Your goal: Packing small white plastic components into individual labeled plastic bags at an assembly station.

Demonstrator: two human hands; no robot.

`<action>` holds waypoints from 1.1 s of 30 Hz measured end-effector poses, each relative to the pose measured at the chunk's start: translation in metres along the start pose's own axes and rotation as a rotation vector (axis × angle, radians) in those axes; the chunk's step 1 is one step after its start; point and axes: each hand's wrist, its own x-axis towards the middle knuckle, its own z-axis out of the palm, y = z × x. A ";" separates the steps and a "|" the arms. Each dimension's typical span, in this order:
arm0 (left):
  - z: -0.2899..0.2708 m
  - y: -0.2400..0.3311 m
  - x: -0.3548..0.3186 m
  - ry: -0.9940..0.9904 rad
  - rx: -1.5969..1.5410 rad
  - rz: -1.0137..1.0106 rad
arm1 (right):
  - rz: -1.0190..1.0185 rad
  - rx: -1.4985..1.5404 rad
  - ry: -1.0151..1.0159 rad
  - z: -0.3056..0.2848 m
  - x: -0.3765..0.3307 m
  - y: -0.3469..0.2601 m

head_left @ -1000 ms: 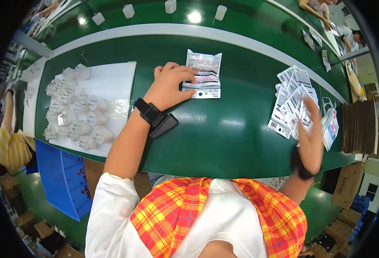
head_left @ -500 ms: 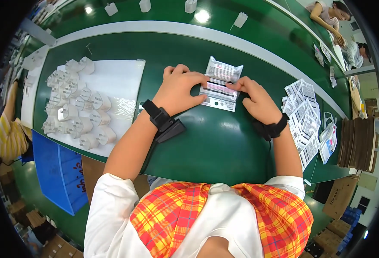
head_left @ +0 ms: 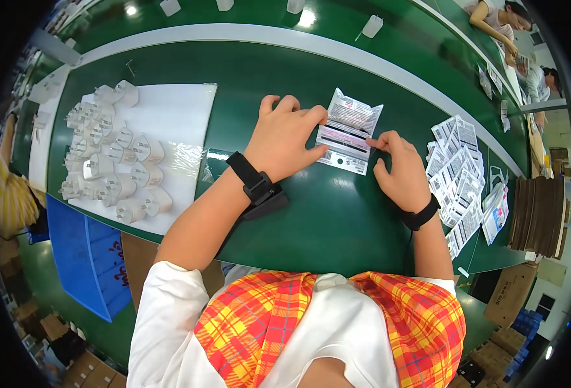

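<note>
In the head view, the person is leaning over a green worktop (head_left: 337, 213), both forearms coming up from the lower edge. The left hand (head_left: 284, 139) is lying flat with its fingers spread and slightly curled, the thumb and fingertips pressing on the left edge of a white printed leaflet (head_left: 349, 131). The right hand (head_left: 402, 169) is resting at about three o'clock from the leaflet, its index finger stretched out and touching the leaflet's right edge while the other fingers are curling loosely; neither hand is pinching it. The leaflet is lying on the worktop just above centre, between the two hands, its top part creased and rising a little. Both wrists are wearing black bands.

At nine o'clock from the left hand, a white sheet (head_left: 175, 116) is carrying a cluster of white plug adapters (head_left: 107, 168), well apart from the leaflet. At three o'clock from the right hand, a fanned stack of printed leaflets (head_left: 459, 174) is sitting near the worktop's edge, with a pile of brown cardboard (head_left: 536, 213) beyond it. At one o'clock, far off, another person (head_left: 495, 16) is working at a neighbouring line.
</note>
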 end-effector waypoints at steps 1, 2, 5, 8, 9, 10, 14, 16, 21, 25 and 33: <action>0.001 0.002 0.001 0.011 0.027 0.009 | -0.005 0.004 0.042 0.001 0.000 0.000; 0.002 0.004 0.002 0.010 0.024 0.013 | -0.001 0.001 0.044 0.001 -0.001 0.000; 0.009 0.008 0.002 0.114 0.029 0.081 | -0.014 -0.098 0.072 0.004 0.003 -0.013; 0.017 0.015 0.008 0.102 0.065 0.063 | 0.030 -0.219 0.058 0.010 0.013 -0.020; 0.018 0.016 0.010 0.097 0.084 0.053 | 0.051 -0.279 0.050 0.012 0.017 -0.023; 0.020 0.018 0.010 0.097 0.084 0.055 | 0.053 -0.279 0.052 0.015 0.019 -0.025; 0.025 0.016 0.009 0.119 0.146 0.090 | 0.085 -0.421 0.070 0.024 0.028 -0.028; 0.026 0.014 0.007 0.160 0.179 0.073 | 0.075 -0.489 0.088 0.026 0.027 -0.015; 0.025 0.005 0.006 0.185 0.214 0.029 | 0.003 -0.345 0.257 0.013 0.026 0.007; 0.020 0.004 0.005 0.119 0.178 0.024 | 0.148 0.143 0.109 0.016 0.042 0.005; 0.021 0.003 0.010 0.124 0.088 0.016 | 0.526 -0.140 0.640 -0.100 0.047 0.208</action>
